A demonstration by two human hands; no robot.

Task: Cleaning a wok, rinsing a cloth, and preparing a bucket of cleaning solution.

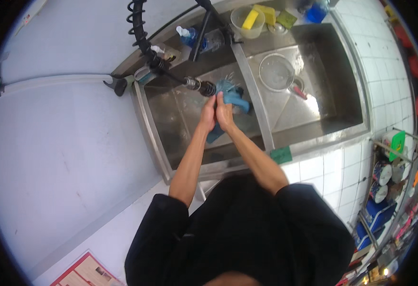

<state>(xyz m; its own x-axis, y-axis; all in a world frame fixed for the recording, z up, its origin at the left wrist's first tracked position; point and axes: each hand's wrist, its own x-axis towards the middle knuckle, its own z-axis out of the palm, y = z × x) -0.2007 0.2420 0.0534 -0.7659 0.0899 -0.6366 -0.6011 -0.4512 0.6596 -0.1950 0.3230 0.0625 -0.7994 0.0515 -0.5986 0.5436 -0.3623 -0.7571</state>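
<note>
Over the left basin (178, 114) of a steel sink (254, 91), the left hand (208, 116) and the right hand (225, 114) are close together at the blue cloth (238, 101), just by the spray nozzle (200, 86). Most fingers are hidden; I cannot tell whether they clamp it. The right basin (290, 115) contains 1 round, strainer-like vessel (276, 72). Behind, 1 clear tub (245, 31) has 2 yellow sponges (250, 19) in it or at its rim. Farther rightward, beyond white tiles (385, 93), 1 rack (380, 144) carries a box with green lid (397, 145).
</note>
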